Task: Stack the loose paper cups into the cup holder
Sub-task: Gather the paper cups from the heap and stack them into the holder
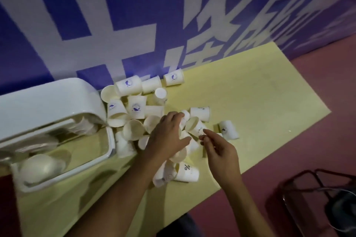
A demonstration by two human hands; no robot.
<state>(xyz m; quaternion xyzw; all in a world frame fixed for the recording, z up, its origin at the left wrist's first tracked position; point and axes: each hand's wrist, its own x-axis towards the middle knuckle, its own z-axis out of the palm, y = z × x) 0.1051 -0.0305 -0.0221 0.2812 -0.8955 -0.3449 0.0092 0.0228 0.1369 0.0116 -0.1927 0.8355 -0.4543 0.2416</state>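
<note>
My left hand [167, 136] grabs a small white paper cup [186, 117] on the yellow table [260, 102]. I cannot tell if my half-curled right hand [219, 152] holds anything.

Both forearms [123, 194] are bare, as are the left hand [165, 136] and right hand [219, 152]. Dark clothing [173, 225] shows at six o'clock.

- The paper cups [134, 106] are thin white paper, matt outside, with small printed marks; their insides look cream and dull.
- The cup holder [48, 98] is smooth, glossy white plastic; its inner wall is shiny enough to mirror the cups in it.
- The worktop [260, 102] is pale yellow, smooth and matt.
- The banner [134, 15] behind looks like a flat printed sheet, low in sheen.
- The floor [327, 140] is dull reddish.
- The frame [308, 179] is thin dark metal tube.
</note>
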